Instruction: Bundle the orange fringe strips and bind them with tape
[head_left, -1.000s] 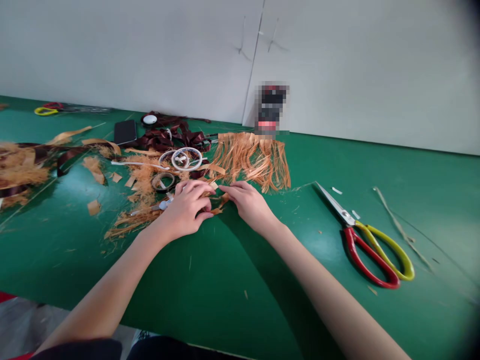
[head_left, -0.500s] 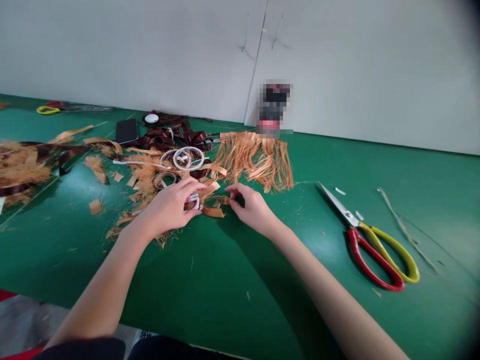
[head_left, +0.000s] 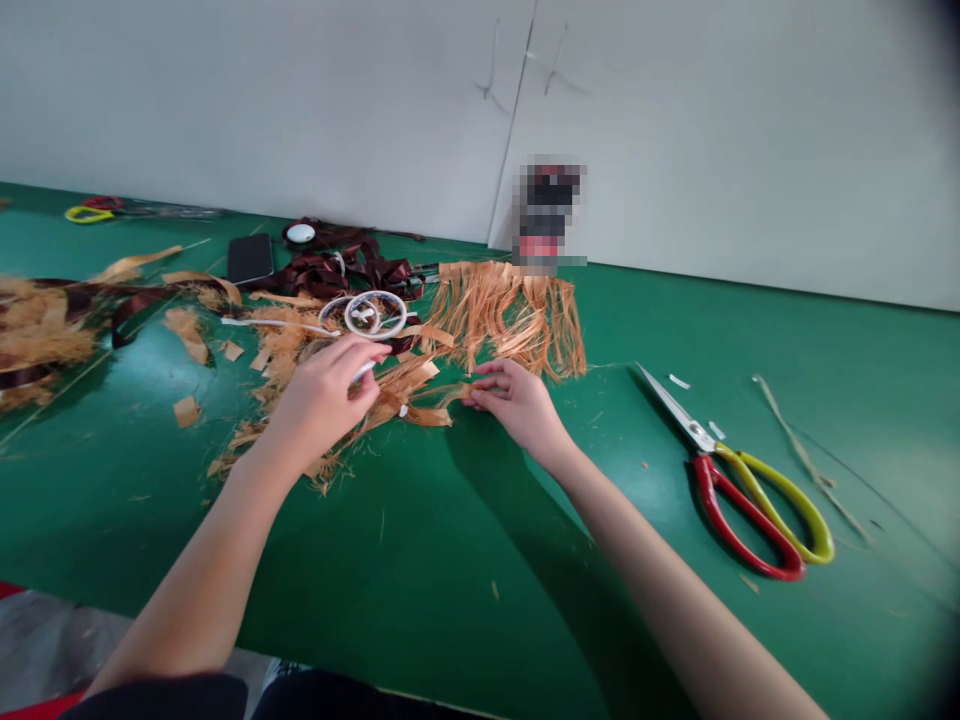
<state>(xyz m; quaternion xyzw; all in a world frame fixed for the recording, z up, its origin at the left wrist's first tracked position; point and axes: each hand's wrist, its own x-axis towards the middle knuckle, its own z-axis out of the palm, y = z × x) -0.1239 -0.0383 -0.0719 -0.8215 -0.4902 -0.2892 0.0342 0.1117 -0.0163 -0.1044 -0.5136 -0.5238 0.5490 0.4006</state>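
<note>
Centrally, the left hand is closed in a fingertip pinch on a small white plastic piece, held just above a loose bundle of tan strips. The bundle lies on the green worktop between the two hands. The fingertips of the right hand meet the end of one tan strip; whether they grip it or only touch it cannot be told.

Risks: the white piece, held only at the fingertips, could slip into the litter below, where it would be hard to see. Because the strips lie loose, a pull by either hand could drag or scatter them.

Surroundings: white rings lie just beyond the left hand, close enough to be knocked, with dark ribbon and a phone farther on. Cut scraps lie left of that hand. A hanging fringe of tan strips lies just beyond the right hand. Red-and-yellow-handled scissors lie well to its right, blades directed toward the fringe, a possible hazard to a careless reach. Nothing blocks either hand.
</note>
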